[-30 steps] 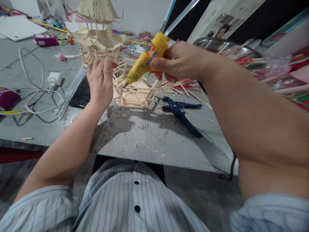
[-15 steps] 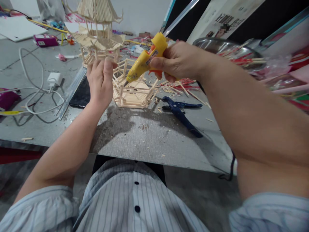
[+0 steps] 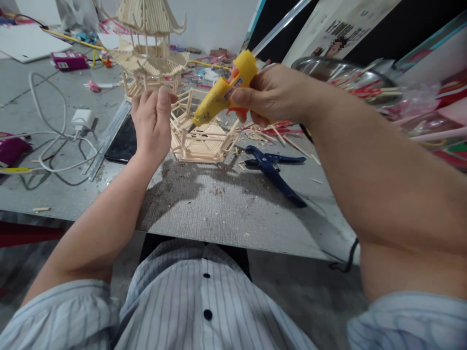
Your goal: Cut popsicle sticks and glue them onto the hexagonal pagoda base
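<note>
My right hand (image 3: 262, 92) is closed around a yellow hot glue gun (image 3: 222, 95), with a clear glue stick (image 3: 280, 26) rising from its back. Its nozzle points down and left, at the top of a post on a frame of thin wooden sticks (image 3: 204, 150). The frame has a several-sided floor and railings. At the frame's left side is my left hand (image 3: 151, 121), back toward me, fingers bent together; the fingertips and anything in them are hidden. Behind it stands a tiered stick pagoda (image 3: 146, 63). Blue-handled cutters (image 3: 275, 175) lie right of the frame.
A dark phone-like slab (image 3: 120, 143) lies beside my left wrist, near a white charger (image 3: 83, 119) with a looped cable. Loose sticks and red scraps (image 3: 280, 126) lie to the right, before a metal bowl (image 3: 314, 63). The table's front edge (image 3: 233, 248) is close to my body.
The glue gun and my right hand have shifted slightly to the right. My left hand and the stick frame look unmoved.
</note>
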{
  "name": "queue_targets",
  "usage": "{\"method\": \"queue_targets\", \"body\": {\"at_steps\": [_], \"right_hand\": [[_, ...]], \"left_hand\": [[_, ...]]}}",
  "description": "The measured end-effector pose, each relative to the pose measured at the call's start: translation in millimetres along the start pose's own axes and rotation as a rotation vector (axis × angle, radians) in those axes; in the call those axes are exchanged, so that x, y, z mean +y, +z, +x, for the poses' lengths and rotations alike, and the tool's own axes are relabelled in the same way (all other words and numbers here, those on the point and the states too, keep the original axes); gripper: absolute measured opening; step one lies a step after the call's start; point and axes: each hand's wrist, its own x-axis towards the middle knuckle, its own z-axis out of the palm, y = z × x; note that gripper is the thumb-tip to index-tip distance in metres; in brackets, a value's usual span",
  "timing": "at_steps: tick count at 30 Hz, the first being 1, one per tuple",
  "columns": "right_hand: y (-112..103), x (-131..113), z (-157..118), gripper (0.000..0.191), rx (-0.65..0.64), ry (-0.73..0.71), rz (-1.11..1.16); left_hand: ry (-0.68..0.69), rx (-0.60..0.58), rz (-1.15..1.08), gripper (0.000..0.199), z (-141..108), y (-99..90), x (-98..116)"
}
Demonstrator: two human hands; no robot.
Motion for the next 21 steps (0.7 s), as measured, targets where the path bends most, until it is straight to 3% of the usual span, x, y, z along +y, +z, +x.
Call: {"method": "queue_targets", "body": {"at_steps": [7,16,21], "right_hand": [[3.2,0.4,-0.5,0.039,-0.023,-0.069,-0.024],[-6.0,1.9,-5.9,0.037,0.038,0.022,0.003],[-23.5,22.8,-23.3,0.03,0.159,0.116,0.104]], "left_hand": [[0.013,-0.024,0.026,0.08,0.4,-0.9,0.9],[-0.046,-0.12,-0.015,0.066,-1.1,-1.8,-5.4],[0.11,-0.217,0.115,0.049,-6.4,-8.5,11.6]]}}
